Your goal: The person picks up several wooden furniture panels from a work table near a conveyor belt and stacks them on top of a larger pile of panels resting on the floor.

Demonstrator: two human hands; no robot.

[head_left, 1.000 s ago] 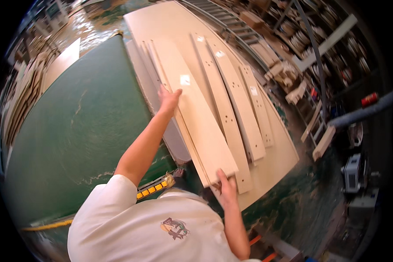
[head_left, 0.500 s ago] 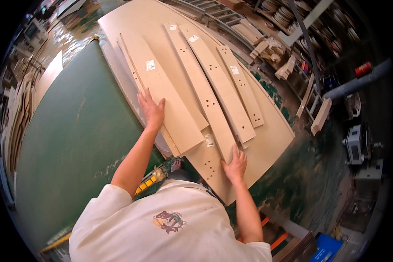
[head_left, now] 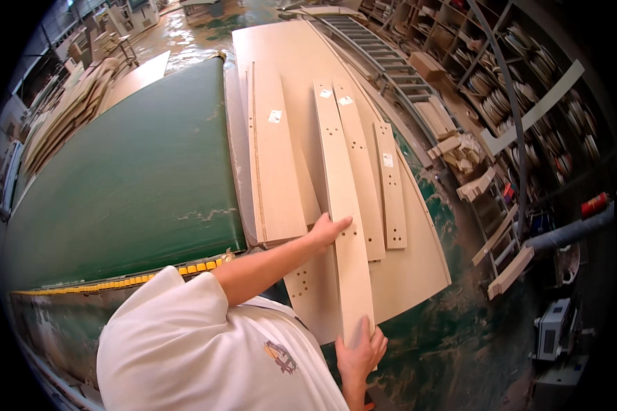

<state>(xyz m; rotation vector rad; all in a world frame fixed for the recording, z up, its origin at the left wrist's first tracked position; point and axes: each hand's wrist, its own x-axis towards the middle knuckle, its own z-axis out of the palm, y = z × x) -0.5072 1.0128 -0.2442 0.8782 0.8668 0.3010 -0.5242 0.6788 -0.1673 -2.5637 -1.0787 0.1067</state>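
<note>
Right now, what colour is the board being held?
The board is pale tan, clearest in the head view.

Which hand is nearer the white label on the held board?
Left: the left hand is partway down the board from the label; the right hand is farther, at the near end.

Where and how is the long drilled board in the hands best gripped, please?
Probably two-handed from the near side, at its near end and around mid-length: the long drilled board is narrow, and that end juts past the large sheet, likely leaving the underside reachable.
</note>
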